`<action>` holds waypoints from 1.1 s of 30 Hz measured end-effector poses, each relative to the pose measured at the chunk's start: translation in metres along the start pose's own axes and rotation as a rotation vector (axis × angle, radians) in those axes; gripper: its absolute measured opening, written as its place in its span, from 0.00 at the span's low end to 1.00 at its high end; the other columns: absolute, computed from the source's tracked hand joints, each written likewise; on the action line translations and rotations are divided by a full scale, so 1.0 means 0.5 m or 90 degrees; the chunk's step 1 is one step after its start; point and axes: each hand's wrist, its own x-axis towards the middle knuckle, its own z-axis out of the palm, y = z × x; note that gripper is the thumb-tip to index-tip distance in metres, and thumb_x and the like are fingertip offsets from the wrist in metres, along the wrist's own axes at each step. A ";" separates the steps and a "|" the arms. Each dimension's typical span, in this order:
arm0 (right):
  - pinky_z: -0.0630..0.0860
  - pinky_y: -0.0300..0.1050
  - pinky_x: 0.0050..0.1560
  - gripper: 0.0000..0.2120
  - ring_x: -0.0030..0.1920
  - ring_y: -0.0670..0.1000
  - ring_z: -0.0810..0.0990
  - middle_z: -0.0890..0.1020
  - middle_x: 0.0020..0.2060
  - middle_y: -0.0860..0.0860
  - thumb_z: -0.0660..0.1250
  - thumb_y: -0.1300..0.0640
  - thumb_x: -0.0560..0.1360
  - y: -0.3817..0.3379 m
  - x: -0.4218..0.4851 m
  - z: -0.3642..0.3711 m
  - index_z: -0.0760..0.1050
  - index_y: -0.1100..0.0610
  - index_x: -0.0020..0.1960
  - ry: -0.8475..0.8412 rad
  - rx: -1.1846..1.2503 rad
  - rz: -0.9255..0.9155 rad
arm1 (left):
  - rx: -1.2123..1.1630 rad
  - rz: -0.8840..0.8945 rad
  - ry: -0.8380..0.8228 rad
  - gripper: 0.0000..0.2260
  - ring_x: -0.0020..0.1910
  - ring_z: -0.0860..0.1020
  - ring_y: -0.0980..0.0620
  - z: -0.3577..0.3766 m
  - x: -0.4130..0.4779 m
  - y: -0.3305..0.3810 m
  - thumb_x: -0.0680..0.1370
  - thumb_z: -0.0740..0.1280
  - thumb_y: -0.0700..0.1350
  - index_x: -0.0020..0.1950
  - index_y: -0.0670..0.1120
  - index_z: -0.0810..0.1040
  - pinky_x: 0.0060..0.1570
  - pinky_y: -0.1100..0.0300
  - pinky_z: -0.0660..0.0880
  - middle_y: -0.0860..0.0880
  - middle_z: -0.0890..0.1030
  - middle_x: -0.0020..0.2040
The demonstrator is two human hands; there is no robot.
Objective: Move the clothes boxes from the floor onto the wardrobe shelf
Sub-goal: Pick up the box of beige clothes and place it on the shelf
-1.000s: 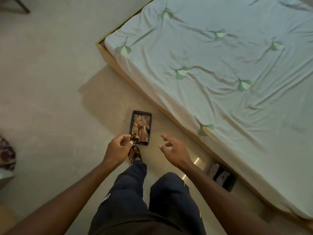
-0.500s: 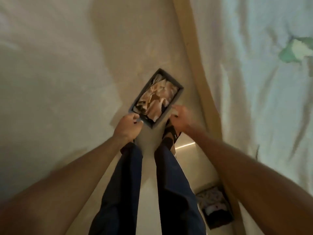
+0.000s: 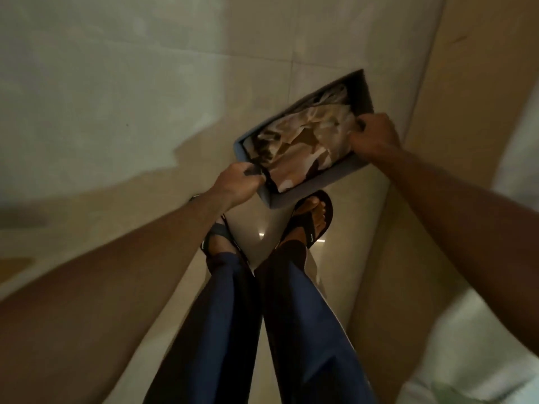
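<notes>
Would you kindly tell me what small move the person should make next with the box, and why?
Probably lift the box straight up, keeping it level. The left hand and right hand grip its opposite rims, the clothes lie loose in its open top, and its near corner sits close to a sandalled foot.

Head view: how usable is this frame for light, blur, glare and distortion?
Head view: dim, warm light; wide-angle stretch and blur smear the forearms and trouser legs toward the edges; the box, gripped by the left hand and right hand, is soft but readable; small glare spots on the floor between the feet.
</notes>
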 end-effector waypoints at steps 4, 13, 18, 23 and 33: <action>0.75 0.50 0.46 0.12 0.48 0.65 0.80 0.82 0.46 0.63 0.63 0.57 0.72 0.008 0.010 0.011 0.81 0.64 0.47 0.017 -0.048 -0.030 | -0.028 0.029 0.002 0.12 0.44 0.77 0.49 0.010 0.013 -0.016 0.76 0.67 0.50 0.51 0.41 0.80 0.35 0.61 0.69 0.44 0.80 0.47; 0.80 0.54 0.53 0.12 0.48 0.60 0.82 0.84 0.46 0.59 0.62 0.61 0.71 -0.074 -0.146 -0.009 0.83 0.57 0.49 -0.081 -0.086 -0.171 | -0.198 -0.097 0.228 0.06 0.37 0.77 0.48 -0.013 -0.193 -0.111 0.73 0.69 0.47 0.40 0.45 0.80 0.34 0.59 0.71 0.48 0.78 0.35; 0.80 0.52 0.47 0.12 0.44 0.60 0.81 0.83 0.43 0.57 0.61 0.64 0.69 -0.143 -0.317 -0.057 0.81 0.55 0.45 -0.155 -0.215 -0.306 | -0.339 -0.267 0.318 0.10 0.47 0.80 0.38 0.022 -0.410 -0.151 0.72 0.66 0.47 0.48 0.43 0.81 0.41 0.53 0.73 0.40 0.82 0.46; 0.77 0.49 0.45 0.12 0.45 0.62 0.81 0.83 0.44 0.58 0.61 0.63 0.72 -0.176 -0.467 -0.130 0.82 0.56 0.48 -0.168 -0.343 -0.402 | -0.430 -0.309 0.300 0.09 0.49 0.79 0.35 0.079 -0.623 -0.164 0.73 0.65 0.43 0.45 0.36 0.78 0.44 0.46 0.75 0.35 0.81 0.49; 0.78 0.49 0.45 0.13 0.46 0.63 0.81 0.84 0.46 0.60 0.59 0.56 0.75 -0.199 -0.851 -0.229 0.82 0.56 0.48 -0.152 -0.518 -0.547 | -0.586 -0.307 0.338 0.06 0.47 0.81 0.41 0.256 -1.056 -0.226 0.74 0.66 0.47 0.42 0.46 0.79 0.38 0.58 0.70 0.44 0.82 0.44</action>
